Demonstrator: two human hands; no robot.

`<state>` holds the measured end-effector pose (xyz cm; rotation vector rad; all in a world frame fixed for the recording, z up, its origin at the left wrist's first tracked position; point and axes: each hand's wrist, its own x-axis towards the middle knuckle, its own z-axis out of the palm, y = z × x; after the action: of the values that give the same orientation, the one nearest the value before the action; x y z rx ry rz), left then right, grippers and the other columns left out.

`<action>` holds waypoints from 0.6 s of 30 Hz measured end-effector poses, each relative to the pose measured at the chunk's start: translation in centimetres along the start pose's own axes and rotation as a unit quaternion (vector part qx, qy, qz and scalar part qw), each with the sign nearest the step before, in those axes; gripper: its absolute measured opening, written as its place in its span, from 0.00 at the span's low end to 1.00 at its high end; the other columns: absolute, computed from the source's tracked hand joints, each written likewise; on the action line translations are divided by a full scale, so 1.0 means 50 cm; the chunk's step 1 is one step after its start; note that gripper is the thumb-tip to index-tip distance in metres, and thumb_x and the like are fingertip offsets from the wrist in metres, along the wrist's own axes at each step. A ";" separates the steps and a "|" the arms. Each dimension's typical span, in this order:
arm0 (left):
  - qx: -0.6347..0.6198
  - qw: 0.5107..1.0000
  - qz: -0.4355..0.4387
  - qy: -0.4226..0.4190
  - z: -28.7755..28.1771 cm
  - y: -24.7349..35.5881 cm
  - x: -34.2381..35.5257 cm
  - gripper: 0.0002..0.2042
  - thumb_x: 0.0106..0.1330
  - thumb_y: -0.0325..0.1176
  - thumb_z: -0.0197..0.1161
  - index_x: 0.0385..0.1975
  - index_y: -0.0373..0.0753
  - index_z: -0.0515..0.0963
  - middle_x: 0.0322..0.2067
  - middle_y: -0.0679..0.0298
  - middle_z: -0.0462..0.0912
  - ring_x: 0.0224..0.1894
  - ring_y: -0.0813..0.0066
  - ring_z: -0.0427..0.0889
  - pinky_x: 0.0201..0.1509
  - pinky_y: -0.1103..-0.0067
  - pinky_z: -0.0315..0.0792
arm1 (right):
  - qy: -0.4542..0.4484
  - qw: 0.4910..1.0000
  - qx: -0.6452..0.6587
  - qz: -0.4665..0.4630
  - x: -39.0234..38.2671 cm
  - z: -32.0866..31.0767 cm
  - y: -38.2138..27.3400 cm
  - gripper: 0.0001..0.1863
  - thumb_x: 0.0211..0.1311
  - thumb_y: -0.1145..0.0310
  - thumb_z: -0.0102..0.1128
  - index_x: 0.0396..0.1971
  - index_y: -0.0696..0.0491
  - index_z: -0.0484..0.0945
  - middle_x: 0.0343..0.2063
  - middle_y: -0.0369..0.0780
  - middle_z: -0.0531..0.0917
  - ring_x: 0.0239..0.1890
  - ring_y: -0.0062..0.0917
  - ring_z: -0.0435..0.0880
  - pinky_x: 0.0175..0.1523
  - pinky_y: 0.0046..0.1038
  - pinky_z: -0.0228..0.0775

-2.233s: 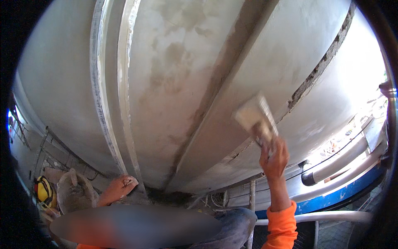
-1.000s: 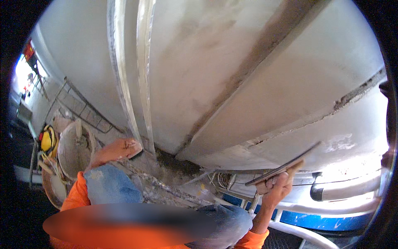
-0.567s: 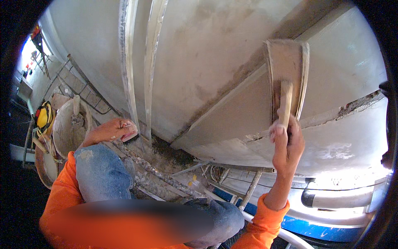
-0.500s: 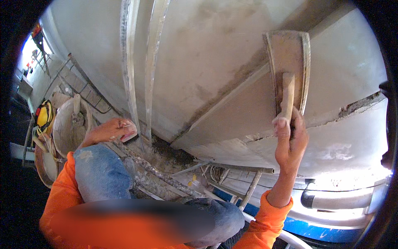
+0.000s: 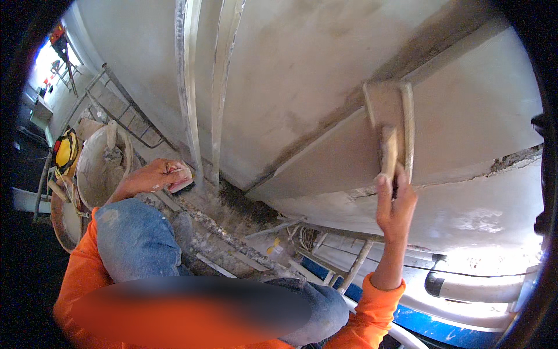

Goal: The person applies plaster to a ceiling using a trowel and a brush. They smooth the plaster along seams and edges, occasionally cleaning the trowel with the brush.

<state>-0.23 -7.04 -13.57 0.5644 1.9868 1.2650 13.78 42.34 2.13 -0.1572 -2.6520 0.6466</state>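
Note:
My right hand is closed round the pale wooden handle of a rectangular plastering float, which is held against the grey plastered wall just below a darker diagonal groove. My left hand grips a small pinkish, dusty block near the foot of two pale vertical strips; I cannot make out what the block is. Left of that hand stands a bucket of grey mix with a tool in it, beside a shallow tub with wooden-handled tools.
My jeans-clad knees are over a crusted plank. A metal frame leans at the left, near a yellow helmet. At the lower right are tubular rails, white pipes and a blue band. A bright opening is at far left.
My right hand swung the float from low right up onto the wall, and in the last half second brought it slightly down and left. My left hand still holds its block.

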 end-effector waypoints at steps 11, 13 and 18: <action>0.056 0.998 -0.023 0.007 0.001 -0.008 -0.001 0.18 0.79 0.47 0.54 0.33 0.39 0.76 0.22 0.71 0.74 0.28 0.79 0.71 0.37 0.78 0.68 | -0.087 0.995 -0.034 0.018 -0.186 0.104 0.134 0.23 0.66 0.64 0.63 0.56 0.61 0.76 0.47 0.59 0.81 0.50 0.53 0.82 0.54 0.45 0.73; 0.049 0.998 -0.038 -0.024 -0.001 -0.008 0.007 0.17 0.78 0.46 0.55 0.35 0.39 0.78 0.23 0.71 0.75 0.29 0.79 0.72 0.37 0.78 0.68 | -0.033 0.999 0.016 0.006 -0.152 0.086 0.089 0.22 0.67 0.63 0.63 0.55 0.61 0.76 0.44 0.57 0.82 0.45 0.54 0.83 0.50 0.43 0.75; 0.040 0.998 -0.038 -0.010 0.005 -0.013 0.006 0.15 0.76 0.46 0.57 0.43 0.40 0.82 0.25 0.72 0.79 0.30 0.81 0.73 0.37 0.78 0.69 | 0.068 0.996 0.054 0.014 -0.011 0.052 -0.015 0.21 0.69 0.61 0.63 0.53 0.61 0.77 0.34 0.50 0.85 0.32 0.37 0.86 0.40 0.35 0.77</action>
<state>-0.24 -6.97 -14.34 0.5334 2.0312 1.1339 13.21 40.46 0.20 -0.2004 -2.4823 0.7602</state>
